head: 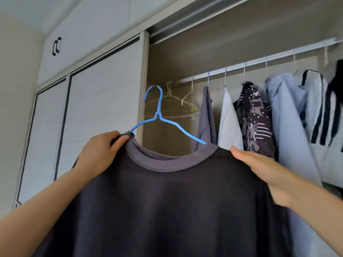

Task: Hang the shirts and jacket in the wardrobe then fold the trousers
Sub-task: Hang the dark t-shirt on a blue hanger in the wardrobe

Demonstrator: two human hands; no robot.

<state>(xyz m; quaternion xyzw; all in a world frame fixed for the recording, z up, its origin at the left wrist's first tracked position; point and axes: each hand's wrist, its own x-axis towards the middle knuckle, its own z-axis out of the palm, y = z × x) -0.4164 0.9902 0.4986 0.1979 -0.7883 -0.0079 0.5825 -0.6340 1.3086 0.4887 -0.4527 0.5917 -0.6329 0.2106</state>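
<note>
A dark grey T-shirt (167,201) with a lighter grey collar hangs on a blue wire hanger (159,112), held up in front of the open wardrobe. My left hand (100,151) pinches the collar and the hanger's left arm at the shirt's left shoulder. My right hand (263,167) lies with straight fingers on the shirt's right shoulder. The hanger's hook is below the silver rail (259,62) and apart from it. The shirt's lower part runs out of view.
Several garments hang on the rail to the right: a grey top (206,117), a pale shirt (229,119), a patterned blouse (256,117), a light blue shirt (289,127). Empty wire hangers (178,106) hang at the rail's left end. A white sliding door (92,108) stands left.
</note>
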